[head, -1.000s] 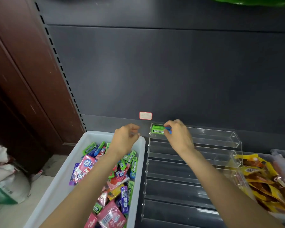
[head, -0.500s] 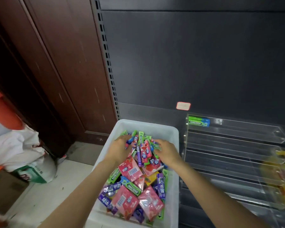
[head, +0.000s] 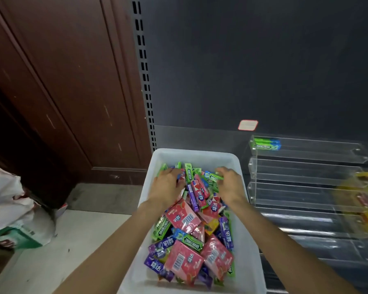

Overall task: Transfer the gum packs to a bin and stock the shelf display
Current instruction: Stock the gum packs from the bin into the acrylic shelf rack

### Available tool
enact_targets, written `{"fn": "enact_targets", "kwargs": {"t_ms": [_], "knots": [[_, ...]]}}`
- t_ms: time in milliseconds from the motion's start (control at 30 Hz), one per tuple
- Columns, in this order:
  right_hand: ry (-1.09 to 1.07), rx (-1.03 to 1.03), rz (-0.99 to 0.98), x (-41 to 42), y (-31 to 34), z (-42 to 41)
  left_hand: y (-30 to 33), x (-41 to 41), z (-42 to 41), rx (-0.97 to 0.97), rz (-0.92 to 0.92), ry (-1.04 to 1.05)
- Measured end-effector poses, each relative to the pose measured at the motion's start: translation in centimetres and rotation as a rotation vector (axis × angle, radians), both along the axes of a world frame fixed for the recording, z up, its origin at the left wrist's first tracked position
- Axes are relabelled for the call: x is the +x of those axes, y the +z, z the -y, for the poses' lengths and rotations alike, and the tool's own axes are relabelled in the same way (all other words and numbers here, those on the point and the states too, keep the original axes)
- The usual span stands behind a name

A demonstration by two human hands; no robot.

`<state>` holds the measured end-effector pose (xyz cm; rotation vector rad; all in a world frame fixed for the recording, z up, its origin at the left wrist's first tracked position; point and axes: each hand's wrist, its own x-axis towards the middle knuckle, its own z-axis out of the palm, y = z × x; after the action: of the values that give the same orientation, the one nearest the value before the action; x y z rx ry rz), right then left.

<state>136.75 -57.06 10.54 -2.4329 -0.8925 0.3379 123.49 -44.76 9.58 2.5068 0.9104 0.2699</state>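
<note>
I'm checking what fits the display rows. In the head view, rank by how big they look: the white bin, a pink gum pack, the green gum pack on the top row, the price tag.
1. white bin
2. pink gum pack, though nearness to the camera enlarges it
3. green gum pack
4. price tag

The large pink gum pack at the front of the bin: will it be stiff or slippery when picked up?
The pink gum pack looks flat and boxy, so probably stiff and light. Its glossy wrap may be slippery.
</note>
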Motion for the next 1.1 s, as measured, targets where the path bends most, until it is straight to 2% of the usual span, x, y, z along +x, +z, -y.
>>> {"fn": "enact_targets", "kwargs": {"t_ms": [100,267,367,633,800,900,1100], "knots": [[-0.042,0.140,-0.099,0.7,1.6,0.5,0.0,1.6,-0.8,-0.028,0.007,-0.015],[-0.185,0.371,-0.397,1.8,2.4,0.2,-0.4,4.2,-2.2,0.008,-0.187,-0.121],[-0.211,0.395,-0.494,2.4,2.3,0.4,-1.0,4.9,-2.9,0.011,-0.259,-0.134],[-0.116,0.369,-0.567,2.7,2.7,0.6,-1.0,5.3,-3.1,0.030,-0.309,-0.106],[-0.097,0.473,-0.595,2.6,3.5,0.9,0.1,5.2,-2.4,-0.086,-0.103,-0.055],[-0.097,0.566,-0.631,2.4,4.0,1.4,1.4,5.1,-1.7,-0.173,0.093,-0.071],[-0.193,0.769,-0.563,3.2,6.0,3.8,6.2,5.8,1.6,-0.332,0.562,-0.042]]}}
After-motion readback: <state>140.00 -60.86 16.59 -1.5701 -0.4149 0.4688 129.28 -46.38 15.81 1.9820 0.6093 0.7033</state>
